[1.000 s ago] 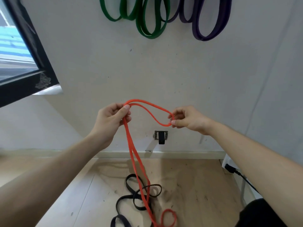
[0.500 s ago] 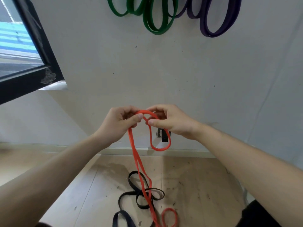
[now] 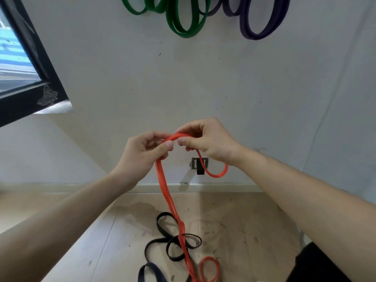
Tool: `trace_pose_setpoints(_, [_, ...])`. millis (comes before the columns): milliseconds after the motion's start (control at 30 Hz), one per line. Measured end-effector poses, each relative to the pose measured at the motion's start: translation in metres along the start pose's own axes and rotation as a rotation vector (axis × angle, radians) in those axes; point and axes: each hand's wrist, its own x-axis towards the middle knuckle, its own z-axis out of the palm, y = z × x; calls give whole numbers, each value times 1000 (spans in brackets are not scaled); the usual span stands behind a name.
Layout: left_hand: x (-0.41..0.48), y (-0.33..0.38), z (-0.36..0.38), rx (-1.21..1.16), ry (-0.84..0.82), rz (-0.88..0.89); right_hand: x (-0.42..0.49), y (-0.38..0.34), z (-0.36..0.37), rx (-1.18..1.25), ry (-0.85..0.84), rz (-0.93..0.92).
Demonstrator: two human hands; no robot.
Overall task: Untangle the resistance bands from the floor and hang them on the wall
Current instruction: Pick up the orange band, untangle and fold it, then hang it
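Framing the left edge, a black window frame meets a pale, scuffed wall, with a skirting board at its foot and a light wooden floor flecked with dark marks. The left hand and right hand sit thumb to thumb, both pinching the top of the orange band. Its strands drop across the tangled black bands on the floor, a short loop droops before a small metal wall fitting, and green bands hang left of purple bands above.
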Motion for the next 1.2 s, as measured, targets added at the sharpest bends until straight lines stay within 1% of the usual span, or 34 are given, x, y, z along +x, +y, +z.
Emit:
trace_pose_setpoints(167, [-5,-5,12,49,-129,-35,7,-5,-6,60,114,-44])
trace_pose_setpoints(367, [-6,-6,19,70,-205,-98,11,-9,-25,243,307,-68])
trace_pose_setpoints(467, [-8,-5,23,87,-252,-101,14,-7,-35,356,368,-67])
trace_pose_setpoints(567, [-8,-5,26,36,-224,-110,14,-6,-43,421,374,-62])
trace_pose_setpoints(700, [-5,-7,22,-15,-87,-102,10,4,-58,392,348,-4])
trace_pose_setpoints(833, [1,-8,12,-86,67,-113,5,24,-68,320,246,105])
trace_pose_setpoints(933, [6,-5,5,-138,177,-117,-1,36,-72,187,98,202])
trace_pose_setpoints(1000, [8,-3,2,-180,216,-119,-6,40,-73,61,-32,252])
trace_pose_setpoints(1100, [8,0,-1,-200,205,-118,-9,44,-66,-82,-225,304])
trace_pose_setpoints(1200, [3,2,2,-170,88,-121,-13,45,-50,-174,-393,331])
